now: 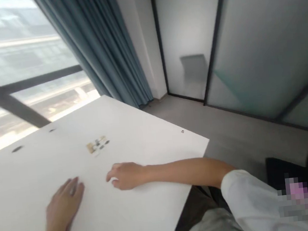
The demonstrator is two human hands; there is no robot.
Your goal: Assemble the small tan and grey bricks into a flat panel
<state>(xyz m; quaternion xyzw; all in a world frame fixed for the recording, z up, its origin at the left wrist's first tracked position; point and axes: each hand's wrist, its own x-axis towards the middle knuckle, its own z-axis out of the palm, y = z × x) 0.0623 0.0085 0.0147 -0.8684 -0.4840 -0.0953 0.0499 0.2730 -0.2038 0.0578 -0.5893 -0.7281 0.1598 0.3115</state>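
Observation:
My left hand (64,203) rests on the white table (121,222) at the lower left. Between its thumb and fingers is a small, thin grey object (73,188), too blurred to name. Farther right, my right hand (127,176) lies on the tabletop with fingers loosely bent and a gap between thumb and forefinger; nothing shows in it. Beyond both hands sits a small group of flat pieces: a tan piece (90,148), a dark oval piece (107,142) and several grey or pale bits. Their exact kind cannot be made out.
Two dark oval marks or fittings (17,148) lie near the window side of the table. A small black mark (182,131) is near its right edge. Behind are a blue curtain (102,43), a window and frosted glass panels (185,24). A dark bag-like shape stands lower right.

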